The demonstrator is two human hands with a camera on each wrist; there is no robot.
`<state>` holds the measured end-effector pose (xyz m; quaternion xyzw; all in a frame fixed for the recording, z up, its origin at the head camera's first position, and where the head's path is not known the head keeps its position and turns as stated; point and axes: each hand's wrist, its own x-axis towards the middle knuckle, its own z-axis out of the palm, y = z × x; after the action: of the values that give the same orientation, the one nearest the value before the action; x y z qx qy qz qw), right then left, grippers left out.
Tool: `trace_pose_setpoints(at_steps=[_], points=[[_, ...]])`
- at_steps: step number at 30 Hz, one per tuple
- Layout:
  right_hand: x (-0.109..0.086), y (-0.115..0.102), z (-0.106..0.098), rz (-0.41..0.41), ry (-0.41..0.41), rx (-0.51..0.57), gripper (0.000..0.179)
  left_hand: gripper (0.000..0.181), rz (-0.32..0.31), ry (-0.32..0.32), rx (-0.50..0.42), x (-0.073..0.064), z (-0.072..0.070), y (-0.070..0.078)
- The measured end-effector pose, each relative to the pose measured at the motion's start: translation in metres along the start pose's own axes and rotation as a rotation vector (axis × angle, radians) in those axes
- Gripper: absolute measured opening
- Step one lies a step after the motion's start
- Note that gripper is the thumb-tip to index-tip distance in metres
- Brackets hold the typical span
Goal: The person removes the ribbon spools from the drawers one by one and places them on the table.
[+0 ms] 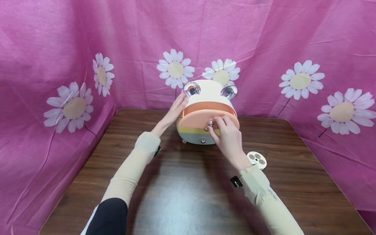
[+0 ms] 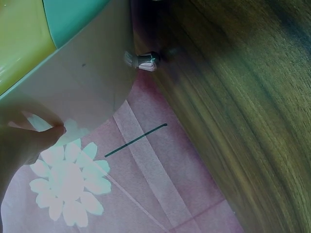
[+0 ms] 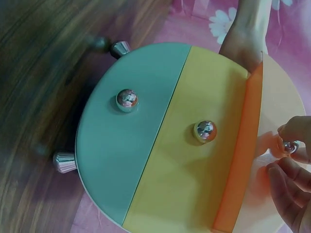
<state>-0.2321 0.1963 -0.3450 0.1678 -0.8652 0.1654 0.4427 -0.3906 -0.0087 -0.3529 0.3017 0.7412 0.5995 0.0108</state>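
A rounded white drawer box [image 1: 208, 90] with two silver eye-like domes stands at the back of the table. Its top orange drawer [image 1: 194, 119] is pulled partway out, while the yellow drawer [image 3: 167, 160] and the green drawer [image 3: 119, 145] are closed. My right hand [image 1: 230, 140] pinches the orange drawer's silver knob [image 3: 290, 146] between thumb and fingers. Against the box's left side lies my left hand [image 1: 174, 112], its fingers extended near the left dome. In the left wrist view, that hand [image 2: 36, 141] touches the white side wall [image 2: 97, 73]. The drawer's inside is mostly hidden.
On the wooden table [image 1: 176, 195], a small white disc with several round inserts [image 1: 257, 160] lies beside my right wrist, partly covered by the sleeve. Pink cloth [image 1: 141, 32] printed with white flowers hangs around the back and sides. Short silver feet [image 3: 65, 162] support the box.
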Motion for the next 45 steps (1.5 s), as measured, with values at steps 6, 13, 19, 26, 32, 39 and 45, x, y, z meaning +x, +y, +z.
trace_pose_setpoints(at_steps=[6,13,19,26,32,39,45], points=[[0.006,0.007,0.007,0.009,-0.015,-0.006,0.017,0.060,0.011,0.012,0.012,-0.002,0.002,-0.001],[0.011,0.013,0.014,0.043,-0.033,-0.018,0.017,0.058,-0.009,-0.003,0.052,-0.002,0.003,-0.002],[0.016,0.018,0.018,0.039,-0.030,-0.034,0.017,0.060,-0.016,0.007,0.076,-0.002,0.003,-0.004],[0.018,0.021,0.021,0.045,-0.025,-0.021,0.017,0.059,-0.012,0.010,0.107,-0.001,0.005,-0.002],[0.019,0.022,0.024,0.055,-0.007,-0.023,0.018,0.057,0.006,0.004,0.111,-0.001,0.006,-0.002],[0.020,0.022,0.027,0.057,0.011,-0.007,0.018,0.058,0.003,0.018,0.105,0.000,0.005,-0.002],[0.022,0.021,0.030,0.055,0.002,-0.007,0.016,0.059,0.002,0.034,0.096,0.000,0.002,-0.005]])
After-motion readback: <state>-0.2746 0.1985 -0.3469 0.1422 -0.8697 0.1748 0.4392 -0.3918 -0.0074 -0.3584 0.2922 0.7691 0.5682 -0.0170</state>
